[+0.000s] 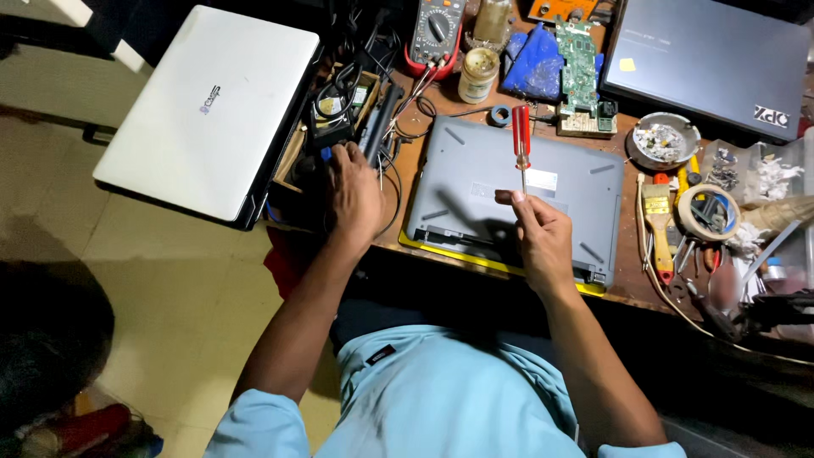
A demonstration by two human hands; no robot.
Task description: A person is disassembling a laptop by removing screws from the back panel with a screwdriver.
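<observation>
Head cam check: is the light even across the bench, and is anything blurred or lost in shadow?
Head view: light falls on the grey laptop and white laptop; the right hand and red screwdriver look sharp; the left hand reaches into shadowed clutter; bottom-left corner dark, right edge blurred.

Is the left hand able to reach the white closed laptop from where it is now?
Probably yes. The left hand rests in the box of cables right beside the white laptop, and nothing stands between them.

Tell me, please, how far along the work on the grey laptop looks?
Done: the grey laptop lies bottom-up on the table. In hand: right hand holds the red screwdriver by its shaft; left hand reaches into the box of cables. Left: the bottom cover is still on.
</observation>
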